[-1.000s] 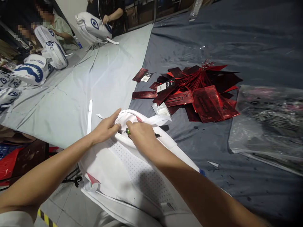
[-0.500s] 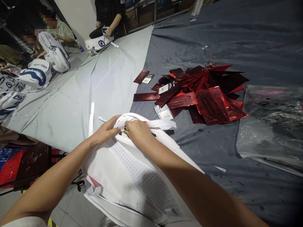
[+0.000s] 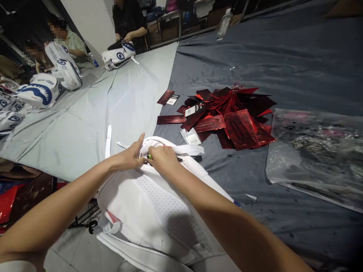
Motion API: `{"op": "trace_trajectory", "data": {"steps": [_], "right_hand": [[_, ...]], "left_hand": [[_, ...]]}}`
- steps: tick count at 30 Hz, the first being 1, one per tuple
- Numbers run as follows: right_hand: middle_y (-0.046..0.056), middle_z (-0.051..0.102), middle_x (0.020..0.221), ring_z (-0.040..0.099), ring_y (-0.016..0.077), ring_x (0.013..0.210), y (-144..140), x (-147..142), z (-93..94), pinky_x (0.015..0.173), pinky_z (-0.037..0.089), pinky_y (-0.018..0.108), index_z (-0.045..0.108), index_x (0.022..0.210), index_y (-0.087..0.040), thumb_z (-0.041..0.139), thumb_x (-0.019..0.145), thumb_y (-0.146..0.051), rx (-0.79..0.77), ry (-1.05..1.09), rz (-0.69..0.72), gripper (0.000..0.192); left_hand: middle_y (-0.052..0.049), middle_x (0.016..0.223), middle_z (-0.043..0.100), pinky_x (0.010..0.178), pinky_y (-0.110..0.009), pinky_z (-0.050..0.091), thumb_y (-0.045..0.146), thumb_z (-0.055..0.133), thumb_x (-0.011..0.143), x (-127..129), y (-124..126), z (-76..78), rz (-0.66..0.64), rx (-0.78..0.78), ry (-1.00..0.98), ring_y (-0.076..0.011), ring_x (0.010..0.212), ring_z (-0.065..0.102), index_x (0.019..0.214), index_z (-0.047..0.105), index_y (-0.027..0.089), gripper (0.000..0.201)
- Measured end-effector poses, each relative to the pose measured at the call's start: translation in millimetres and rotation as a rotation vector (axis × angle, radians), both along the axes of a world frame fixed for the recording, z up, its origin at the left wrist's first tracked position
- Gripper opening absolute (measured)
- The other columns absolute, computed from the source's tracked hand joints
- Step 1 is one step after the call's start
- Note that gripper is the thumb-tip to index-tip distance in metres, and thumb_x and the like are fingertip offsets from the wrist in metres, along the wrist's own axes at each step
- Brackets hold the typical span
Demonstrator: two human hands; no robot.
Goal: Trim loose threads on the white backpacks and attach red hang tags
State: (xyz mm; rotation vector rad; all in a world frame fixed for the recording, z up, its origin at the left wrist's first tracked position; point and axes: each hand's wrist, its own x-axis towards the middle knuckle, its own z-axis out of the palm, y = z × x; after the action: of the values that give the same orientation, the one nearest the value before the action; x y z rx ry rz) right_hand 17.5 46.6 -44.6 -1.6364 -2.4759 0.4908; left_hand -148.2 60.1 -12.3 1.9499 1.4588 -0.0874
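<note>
A white backpack [image 3: 124, 204] with a dotted mesh panel [image 3: 170, 209] lies before me at the table edge, its back side facing up. My left hand [image 3: 132, 155] is at the backpack's top edge, thumb pressed near the seam and index finger raised; its other fingers are partly hidden. My right hand [image 3: 164, 158] is closed around a slim green-and-black tool [image 3: 149, 156] at the same edge. A thin dark tip sticks out on the right of that hand, and the rest of the tool is covered. A white strap [image 3: 191, 150] lies just beyond my right hand.
Red and black hang tags [image 3: 241, 128] lie in a fanned bunch on the dark cloth. Right of them is a clear plastic bag [image 3: 314, 151]. A plastic bottle [image 3: 224, 24] stands far back. White backpacks [image 3: 41, 90] and co-workers [image 3: 129, 22] are at the far left.
My left index finger has lifted off the backpack and the left hand has opened somewhat. My right hand keeps the tool at nearly the same spot. The view has shifted slightly.
</note>
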Motion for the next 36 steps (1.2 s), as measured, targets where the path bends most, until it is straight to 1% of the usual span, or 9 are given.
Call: {"op": "trace_trajectory", "data": {"steps": [3,8,12,16,20,22,26,29,36], "right_hand": [[0.015,0.074,0.104,0.07,0.0261,0.102,5,0,-5.5,0.082,0.052,0.03,0.072,0.11,-0.016,0.061,0.096,-0.034,-0.035,0.009,-0.022,0.025],[0.014,0.073,0.106,0.07,0.0247,0.102,12,-2,-13.5,0.08,0.051,0.028,0.073,0.108,-0.016,0.058,0.096,-0.025,-0.073,0.006,-0.062,0.021],[0.015,0.073,0.105,0.07,0.0257,0.1,12,-5,-16.1,0.078,0.051,0.029,0.072,0.107,-0.016,0.058,0.095,-0.025,-0.062,0.046,-0.061,0.021],[0.011,0.073,0.097,0.069,0.0233,0.089,-2,12,3.4,0.073,0.047,0.029,0.067,0.111,-0.017,0.052,0.095,-0.019,0.007,0.185,-0.089,0.023],[0.01,0.071,0.085,0.066,0.0233,0.082,-28,50,29.6,0.072,0.043,0.029,0.069,0.09,-0.016,0.053,0.096,-0.042,0.323,0.38,-0.222,0.031],[0.007,0.066,0.069,0.062,0.02,0.066,-38,61,31.4,0.064,0.04,0.028,0.068,0.082,-0.017,0.055,0.095,-0.05,0.307,0.459,-0.293,0.038],[0.0,0.07,0.073,0.057,0.0126,0.057,-45,57,8.1,0.058,0.039,0.023,0.073,0.095,-0.019,0.057,0.093,-0.033,0.034,0.795,-0.192,0.022],[0.0,0.075,0.084,0.062,0.0139,0.065,-43,49,-13.1,0.061,0.041,0.023,0.076,0.101,-0.021,0.056,0.091,-0.023,-0.057,0.78,-0.078,0.022],[0.004,0.077,0.098,0.069,0.0208,0.083,-49,30,-36.4,0.078,0.044,0.031,0.074,0.11,-0.02,0.053,0.094,-0.021,0.194,0.656,-0.011,0.026]], "left_hand": [[-0.021,0.148,0.042,0.095,-0.039,0.049,0.032,0.059,0.083,15,6,2.6,-0.046,-0.006,0.258,-0.0284,0.119,0.06,0.156,-0.023,0.022,0.11],[-0.019,0.127,0.057,0.082,-0.034,0.05,0.022,0.054,0.083,33,8,-5.7,0.0,0.106,0.427,-0.0257,0.101,0.066,0.158,-0.015,0.021,0.102],[-0.012,0.117,0.061,0.083,-0.032,0.05,0.016,0.053,0.083,26,6,-12.7,-0.016,0.132,0.326,-0.0223,0.097,0.065,0.158,-0.015,0.023,0.102],[-0.006,0.105,0.06,0.077,-0.029,0.05,0.014,0.05,0.083,15,4,-12.3,-0.021,0.113,0.185,-0.0166,0.082,0.062,0.159,-0.015,0.023,0.1],[-0.005,0.1,0.059,0.071,-0.027,0.048,0.015,0.051,0.083,12,5,-9.8,-0.01,0.08,0.15,-0.0144,0.074,0.058,0.159,-0.013,0.024,0.099],[-0.003,0.095,0.059,0.07,-0.027,0.047,0.016,0.051,0.084,11,7,-8.9,-0.021,0.066,0.155,-0.0147,0.074,0.057,0.159,-0.012,0.023,0.099],[-0.001,0.088,0.057,0.068,-0.026,0.046,0.018,0.051,0.085,9,9,-7.5,-0.033,0.042,0.151,-0.0148,0.072,0.056,0.159,-0.013,0.024,0.098],[0.0,0.088,0.057,0.069,-0.026,0.046,0.019,0.05,0.085,8,10,-6.2,-0.024,0.014,0.139,-0.015,0.071,0.056,0.159,-0.012,0.024,0.097],[-0.006,0.101,0.064,0.075,-0.028,0.049,0.018,0.048,0.084,3,15,-10.2,-0.054,0.014,0.079,-0.0175,0.081,0.062,0.16,-0.008,0.022,0.095]]}}
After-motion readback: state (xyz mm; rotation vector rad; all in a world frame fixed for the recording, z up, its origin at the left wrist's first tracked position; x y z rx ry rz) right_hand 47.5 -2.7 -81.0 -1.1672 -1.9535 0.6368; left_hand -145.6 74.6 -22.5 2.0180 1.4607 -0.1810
